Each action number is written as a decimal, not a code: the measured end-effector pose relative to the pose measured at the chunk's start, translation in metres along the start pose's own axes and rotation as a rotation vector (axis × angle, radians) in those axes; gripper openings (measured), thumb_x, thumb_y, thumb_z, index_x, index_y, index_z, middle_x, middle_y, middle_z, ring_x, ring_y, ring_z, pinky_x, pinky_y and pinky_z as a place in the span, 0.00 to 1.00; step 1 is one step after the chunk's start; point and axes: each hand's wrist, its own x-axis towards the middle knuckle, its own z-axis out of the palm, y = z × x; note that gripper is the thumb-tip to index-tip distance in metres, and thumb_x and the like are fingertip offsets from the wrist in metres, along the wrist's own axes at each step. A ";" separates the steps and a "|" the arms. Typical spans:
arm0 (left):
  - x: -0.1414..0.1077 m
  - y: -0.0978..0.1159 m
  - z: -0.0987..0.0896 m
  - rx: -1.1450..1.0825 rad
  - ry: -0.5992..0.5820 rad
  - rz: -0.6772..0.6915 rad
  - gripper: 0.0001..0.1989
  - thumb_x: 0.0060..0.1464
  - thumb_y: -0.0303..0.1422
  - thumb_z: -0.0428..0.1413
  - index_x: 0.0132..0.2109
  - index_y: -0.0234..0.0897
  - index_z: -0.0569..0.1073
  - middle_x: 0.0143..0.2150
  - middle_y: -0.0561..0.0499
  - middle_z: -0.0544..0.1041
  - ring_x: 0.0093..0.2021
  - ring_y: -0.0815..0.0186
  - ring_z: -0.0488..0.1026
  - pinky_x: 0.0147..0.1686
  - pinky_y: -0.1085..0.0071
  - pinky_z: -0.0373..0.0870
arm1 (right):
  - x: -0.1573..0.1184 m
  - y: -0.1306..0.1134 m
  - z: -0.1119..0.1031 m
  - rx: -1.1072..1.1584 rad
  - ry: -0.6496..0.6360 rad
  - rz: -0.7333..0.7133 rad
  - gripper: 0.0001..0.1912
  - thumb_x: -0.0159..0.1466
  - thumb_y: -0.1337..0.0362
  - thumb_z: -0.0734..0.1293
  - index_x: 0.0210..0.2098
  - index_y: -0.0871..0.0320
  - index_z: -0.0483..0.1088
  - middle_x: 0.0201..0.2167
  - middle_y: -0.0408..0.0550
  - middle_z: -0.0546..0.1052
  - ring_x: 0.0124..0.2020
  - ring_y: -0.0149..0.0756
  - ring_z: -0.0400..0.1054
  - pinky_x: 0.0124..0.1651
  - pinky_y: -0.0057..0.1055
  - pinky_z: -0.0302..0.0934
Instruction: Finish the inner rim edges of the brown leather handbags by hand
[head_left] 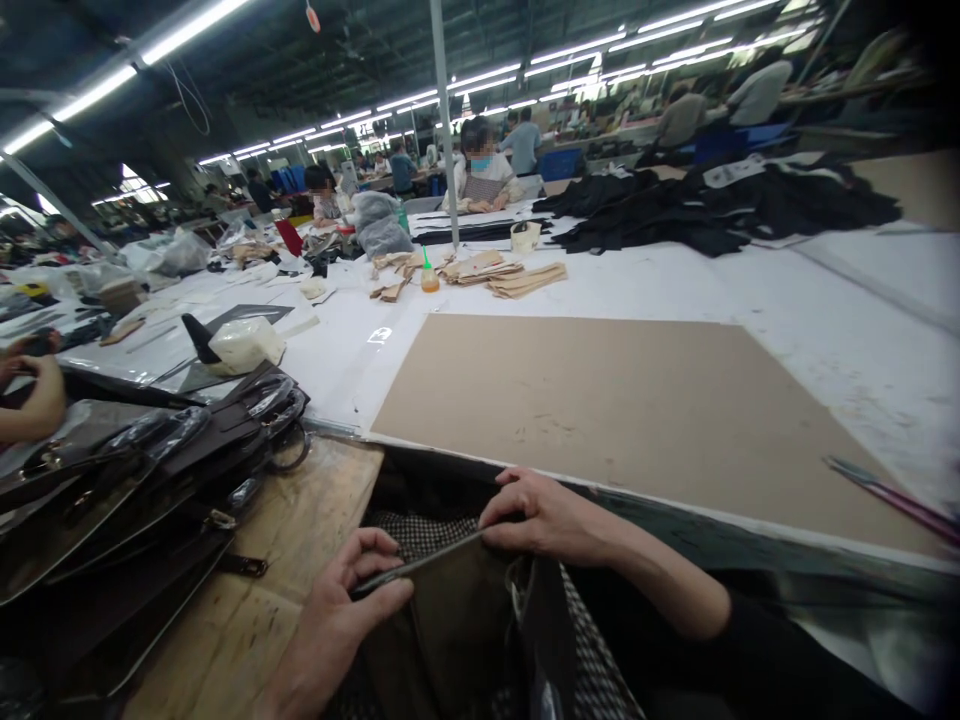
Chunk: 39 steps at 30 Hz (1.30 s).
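A dark olive-brown bag piece (457, 620) lies low in the head view, over my lap below the table's front edge. My left hand (349, 600) pinches the left end of its top edge between thumb and fingers. At the right end of that same edge, my right hand (536, 515) grips it with bent fingers. Black-and-white checked cloth (427, 535) shows behind and to the right of the piece. The lower part of the bag runs out of the frame.
Dark bags (172, 480) are piled on a tan board (315, 500) at left, near another person's hand (34, 400). A brown sheet (600, 400) covers the white table (337, 350); scissors (892, 495) lie at right. Behind are a glue bottle (429, 275) and black cloth (675, 205).
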 end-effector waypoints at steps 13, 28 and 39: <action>-0.014 0.016 0.000 1.089 0.098 0.467 0.21 0.68 0.43 0.39 0.61 0.44 0.65 0.54 0.47 0.76 0.54 0.58 0.71 0.55 0.57 0.66 | 0.022 -0.017 0.040 0.017 -0.021 -0.066 0.08 0.65 0.60 0.67 0.33 0.52 0.78 0.30 0.35 0.78 0.32 0.29 0.68 0.67 0.37 0.39; -0.014 0.014 -0.046 0.552 -0.201 0.061 0.27 0.61 0.31 0.52 0.65 0.54 0.60 0.58 0.52 0.74 0.60 0.63 0.69 0.61 0.62 0.62 | 0.010 0.000 0.037 0.007 -0.043 -0.082 0.06 0.65 0.63 0.68 0.35 0.51 0.78 0.31 0.33 0.79 0.35 0.29 0.70 0.65 0.36 0.39; 0.012 0.023 0.022 0.834 -0.174 0.209 0.24 0.67 0.47 0.38 0.37 0.39 0.73 0.32 0.52 0.74 0.33 0.66 0.71 0.34 0.69 0.60 | 0.016 0.006 0.045 -0.015 -0.021 -0.103 0.03 0.64 0.62 0.70 0.36 0.51 0.78 0.32 0.35 0.78 0.37 0.29 0.70 0.65 0.38 0.41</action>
